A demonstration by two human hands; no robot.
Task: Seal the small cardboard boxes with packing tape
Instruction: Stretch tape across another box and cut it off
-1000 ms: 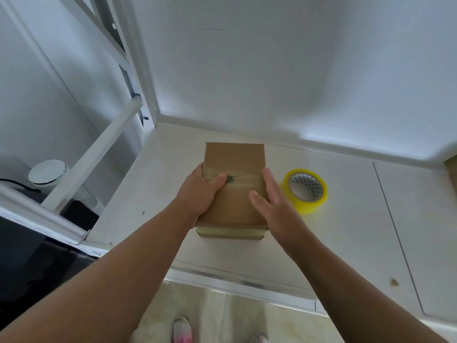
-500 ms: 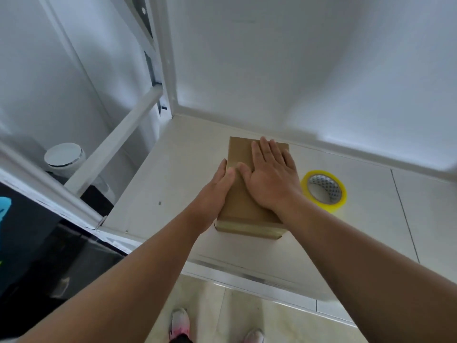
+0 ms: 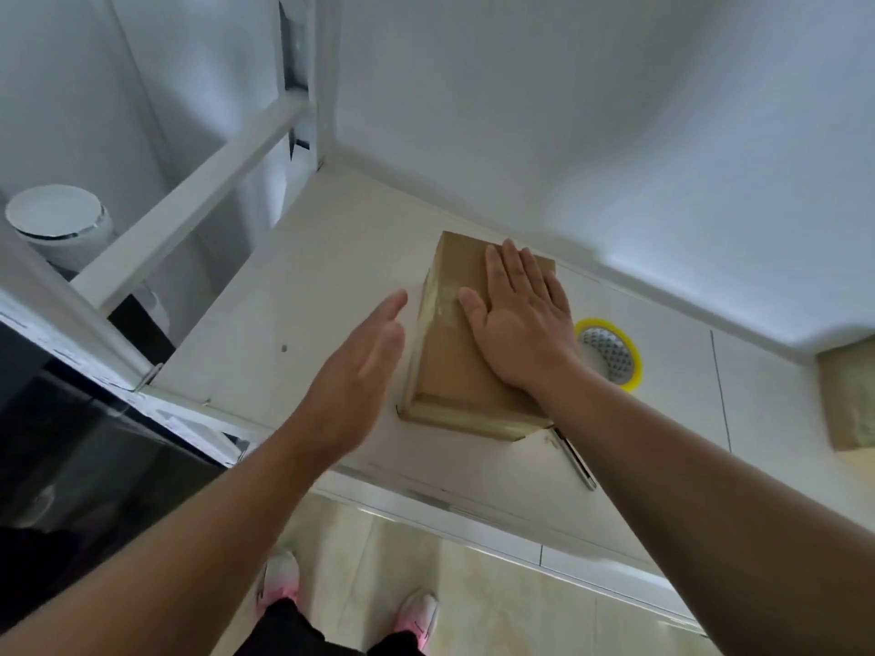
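On the white table [image 3: 308, 300], my right hand [image 3: 521, 324] presses flat on the box [image 3: 450, 371]; left hand [image 3: 360, 371] hovers beside it, fingers [image 3: 389, 309] released.

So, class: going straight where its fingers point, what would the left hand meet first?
The left hand would probably meet the taped left side of the small brown cardboard box first; depth is unclear.
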